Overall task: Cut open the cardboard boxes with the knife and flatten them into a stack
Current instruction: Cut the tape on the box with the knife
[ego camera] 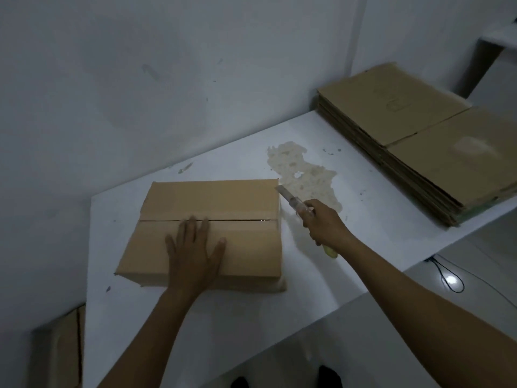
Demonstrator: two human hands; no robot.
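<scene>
Two boxes (pixel 207 231) (pixel 58 348), one knife (pixel 292 201), one stack (pixel 405 141); two hands (pixel 193 256) (pixel 326 222)

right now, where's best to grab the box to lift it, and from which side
Probably by its two short ends, one hand from the left and one from the right. The box is wide and low, its top flaps meet at a seam that gives no hold, and the left hand lies flat on top. Mind the knife at the right end.
</scene>
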